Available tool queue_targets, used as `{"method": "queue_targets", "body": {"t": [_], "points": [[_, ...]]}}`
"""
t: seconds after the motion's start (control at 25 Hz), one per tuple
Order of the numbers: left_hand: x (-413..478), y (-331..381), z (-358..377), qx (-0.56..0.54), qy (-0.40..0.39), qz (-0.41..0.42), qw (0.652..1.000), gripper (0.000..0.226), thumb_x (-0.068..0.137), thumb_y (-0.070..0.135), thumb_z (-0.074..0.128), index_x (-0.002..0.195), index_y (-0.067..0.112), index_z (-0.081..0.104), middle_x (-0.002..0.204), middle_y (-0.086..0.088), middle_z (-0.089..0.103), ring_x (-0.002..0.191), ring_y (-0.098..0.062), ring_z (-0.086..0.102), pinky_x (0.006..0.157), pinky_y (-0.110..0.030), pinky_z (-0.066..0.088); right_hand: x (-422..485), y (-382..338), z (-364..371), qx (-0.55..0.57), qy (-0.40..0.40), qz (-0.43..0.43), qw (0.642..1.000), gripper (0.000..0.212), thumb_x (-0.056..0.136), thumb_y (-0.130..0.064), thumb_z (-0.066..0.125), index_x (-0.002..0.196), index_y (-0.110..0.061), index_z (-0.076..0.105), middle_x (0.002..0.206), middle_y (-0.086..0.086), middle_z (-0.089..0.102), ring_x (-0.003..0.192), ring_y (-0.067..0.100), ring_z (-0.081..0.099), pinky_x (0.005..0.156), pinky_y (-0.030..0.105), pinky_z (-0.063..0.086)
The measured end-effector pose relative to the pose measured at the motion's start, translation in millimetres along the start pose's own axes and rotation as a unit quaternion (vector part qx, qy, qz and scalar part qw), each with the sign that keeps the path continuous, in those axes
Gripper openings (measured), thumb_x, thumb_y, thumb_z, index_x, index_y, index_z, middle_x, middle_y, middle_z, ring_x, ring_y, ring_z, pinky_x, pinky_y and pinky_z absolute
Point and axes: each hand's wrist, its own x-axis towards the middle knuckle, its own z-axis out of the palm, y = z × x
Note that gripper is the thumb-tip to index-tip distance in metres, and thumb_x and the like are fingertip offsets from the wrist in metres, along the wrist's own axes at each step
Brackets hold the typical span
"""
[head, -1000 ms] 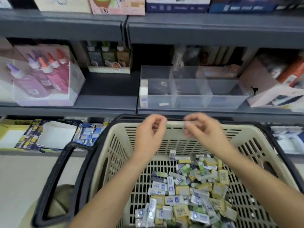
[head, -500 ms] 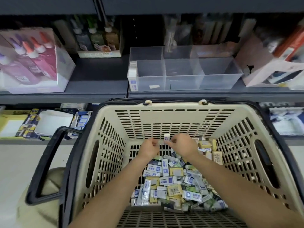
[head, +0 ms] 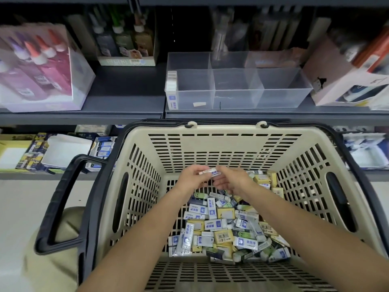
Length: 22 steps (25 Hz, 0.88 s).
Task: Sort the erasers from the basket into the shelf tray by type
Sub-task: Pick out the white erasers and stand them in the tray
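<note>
Left hand: Your left hand hangs over the far end of the basket floor. Its fingertips pinch the left end of the held eraser.
Right hand: Your right hand meets it from the right. Thumb and fingers are closed on the blue-printed end of the same piece.
Held eraser: It is white with blue print and lies roughly level between both hands, above the pile. You cannot tell whether it is one piece or two.
Eraser pile: Loose erasers, white-blue, yellow and greenish, cover the middle and right of the basket floor.
Basket: The beige slotted basket sits just below the shelf edge. Its black handle hangs beyond the left rim.
Shelf tray: The clear divided tray stands on the shelf behind the basket's far rim. A column of white-blue erasers stands at its left end.
Shelf, left end: A box of glue bottles stands here.
</note>
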Motion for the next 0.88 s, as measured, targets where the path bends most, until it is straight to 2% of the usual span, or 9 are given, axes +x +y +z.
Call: {"method": "queue_targets", "body": {"t": [0.12,0.16,0.24,0.32,0.36,0.4,0.6,0.72,0.88], "points": [[0,4,-3,-0.072,0.011,-0.006,0.997,0.012,0.085,0.003,0.063,0.095,0.01,0.065,0.092,-0.008,0.066,0.086,-0.022,0.057,0.074,-0.027,0.046,-4,8,-10,-0.125,-0.027,-0.047,0.991,0.046,0.088,-0.049,0.053,0.085,-0.007,0.07,0.071,0.004,0.072,0.054,0.01,0.062,0.047,0.02,0.043],[0,6,-6,-0.073,0.015,-0.004,0.997,0.01,0.086,0.005,0.063,0.091,0.013,0.065,0.09,-0.007,0.067,0.086,-0.02,0.056,0.072,-0.027,0.044,-5,14,-14,-0.238,-0.021,-0.093,0.967,0.042,0.087,-0.047,0.055,0.087,-0.008,0.07,0.075,0.003,0.07,0.06,0.012,0.062,0.053,0.022,0.046],[-1,8,-11,-0.071,0.021,-0.015,0.997,0.009,0.087,0.011,0.063,0.087,0.02,0.067,0.085,-0.002,0.069,0.083,-0.015,0.058,0.071,-0.025,0.041,-6,24,-15,-0.462,-0.011,-0.17,0.87,0.027,0.085,-0.038,0.062,0.093,-0.013,0.068,0.088,0.003,0.066,0.077,0.016,0.061,0.066,0.028,0.05],[-3,8,-16,-0.098,0.024,-0.042,0.994,0.007,0.089,0.014,0.062,0.09,0.02,0.066,0.082,0.0,0.068,0.081,-0.013,0.06,0.072,-0.026,0.045,-9,27,-11,-0.571,-0.004,-0.196,0.797,0.023,0.086,-0.031,0.06,0.101,-0.015,0.065,0.102,0.004,0.058,0.091,0.021,0.059,0.071,0.03,0.049],[-5,8,-17,-0.107,0.022,-0.055,0.993,0.007,0.09,0.015,0.061,0.094,0.018,0.065,0.084,-0.002,0.067,0.083,-0.015,0.061,0.074,-0.029,0.048,-10,26,-10,-0.58,-0.005,-0.205,0.788,0.023,0.086,-0.03,0.058,0.102,-0.014,0.064,0.104,0.004,0.057,0.094,0.022,0.059,0.071,0.03,0.048],[-7,11,-19,-0.097,0.015,-0.063,0.993,0.01,0.091,0.016,0.059,0.1,0.015,0.063,0.088,-0.004,0.066,0.087,-0.017,0.062,0.076,-0.032,0.051,-12,23,-11,-0.566,-0.01,-0.212,0.797,0.023,0.086,-0.029,0.057,0.102,-0.014,0.063,0.102,0.004,0.057,0.093,0.022,0.06,0.069,0.028,0.048],[-23,22,-18,0.052,-0.048,-0.073,0.995,0.026,0.092,0.02,0.058,0.113,0.006,0.058,0.099,-0.006,0.063,0.088,-0.017,0.062,0.076,-0.031,0.056,-27,1,-24,-0.287,-0.103,-0.184,0.934,0.013,0.089,-0.012,0.057,0.101,-0.014,0.06,0.084,0.004,0.066,0.073,0.019,0.064,0.065,0.03,0.049],[-37,19,-8,-0.018,-0.133,-0.116,0.984,0.026,0.095,0.023,0.052,0.111,0.004,0.058,0.093,-0.009,0.066,0.084,-0.019,0.064,0.082,-0.034,0.055,-40,-2,-19,-0.21,-0.114,-0.208,0.948,0.016,0.085,-0.006,0.062,0.1,-0.011,0.062,0.077,0.002,0.065,0.066,0.012,0.061,0.061,0.023,0.05],[-41,23,-4,-0.069,-0.181,-0.156,0.969,0.032,0.099,0.034,0.041,0.108,0.011,0.061,0.093,-0.009,0.068,0.089,-0.025,0.065,0.081,-0.036,0.054,-52,-5,-21,-0.126,-0.092,-0.213,0.965,0.016,0.084,0.0,0.063,0.099,-0.003,0.061,0.078,0.008,0.066,0.063,0.012,0.06,0.06,0.02,0.051]]}}
